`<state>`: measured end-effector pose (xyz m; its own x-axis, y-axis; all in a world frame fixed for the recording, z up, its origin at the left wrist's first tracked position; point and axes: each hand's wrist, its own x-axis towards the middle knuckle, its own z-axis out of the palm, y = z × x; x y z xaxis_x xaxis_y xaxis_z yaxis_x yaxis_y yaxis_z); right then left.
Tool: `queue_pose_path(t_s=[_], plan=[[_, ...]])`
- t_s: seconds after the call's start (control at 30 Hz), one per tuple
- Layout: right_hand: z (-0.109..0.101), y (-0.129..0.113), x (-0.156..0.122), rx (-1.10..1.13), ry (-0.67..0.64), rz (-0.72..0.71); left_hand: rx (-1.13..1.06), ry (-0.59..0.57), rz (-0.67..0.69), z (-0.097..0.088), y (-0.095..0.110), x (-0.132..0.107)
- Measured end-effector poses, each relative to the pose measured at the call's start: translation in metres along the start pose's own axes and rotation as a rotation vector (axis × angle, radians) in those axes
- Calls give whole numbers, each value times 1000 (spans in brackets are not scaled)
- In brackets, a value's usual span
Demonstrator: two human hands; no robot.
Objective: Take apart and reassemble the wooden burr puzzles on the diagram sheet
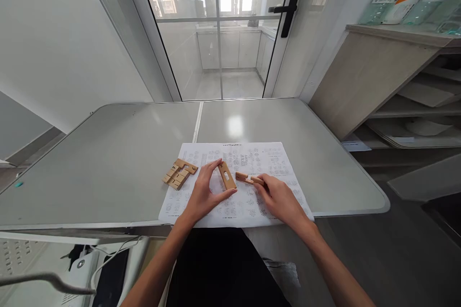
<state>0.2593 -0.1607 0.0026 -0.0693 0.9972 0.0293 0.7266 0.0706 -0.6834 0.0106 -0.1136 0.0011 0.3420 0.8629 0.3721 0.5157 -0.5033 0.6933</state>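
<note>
My left hand (210, 190) grips a notched wooden puzzle piece (226, 175) by its two ends, thumb at the near end and fingers at the far end. A slot shows in its middle. In my right hand (279, 196) another notched wooden piece (242, 177) is pinched at its right end, its left end pointing toward the first piece. The two pieces are apart. Left of my left hand lies a group of wooden puzzle pieces (179, 174) with dark marks on them. Beneath both hands is a white printed sheet (237, 211) with small diagrams.
The grey folding table (108, 168) has a centre seam and rounded corners. Behind it stands a glass door (237, 48) with a black handle (288, 11). A shelf unit (382, 67) with bottles (414, 0) is at the right. Cables (111, 259) and a white box (82, 273) sit low at left.
</note>
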Motion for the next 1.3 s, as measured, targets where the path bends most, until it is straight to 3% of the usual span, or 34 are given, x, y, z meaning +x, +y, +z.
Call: queue_pose_path(t_s=[0.37, 0.53, 0.67, 0.8, 0.9, 1.1, 1.3], plan=[[7, 11, 4, 50, 28, 7, 287, -119, 20, 9, -5, 8], [11, 14, 2, 96, 79, -6, 444, -74, 19, -6, -4, 16], [12, 16, 0, 97, 93, -25, 693, 25, -221, -33, -16, 24], [13, 16, 1, 109, 116, -22, 849, -45, -480, -50, -34, 26], [15, 17, 3, 130, 141, -6, 857, -59, -538, -54, -43, 24], [18, 17, 6, 96, 203, 12, 788, 42, -353, -50, -45, 23], [22, 10, 14, -75, 237, 47, 592, 44, -124, -36, -27, 13]])
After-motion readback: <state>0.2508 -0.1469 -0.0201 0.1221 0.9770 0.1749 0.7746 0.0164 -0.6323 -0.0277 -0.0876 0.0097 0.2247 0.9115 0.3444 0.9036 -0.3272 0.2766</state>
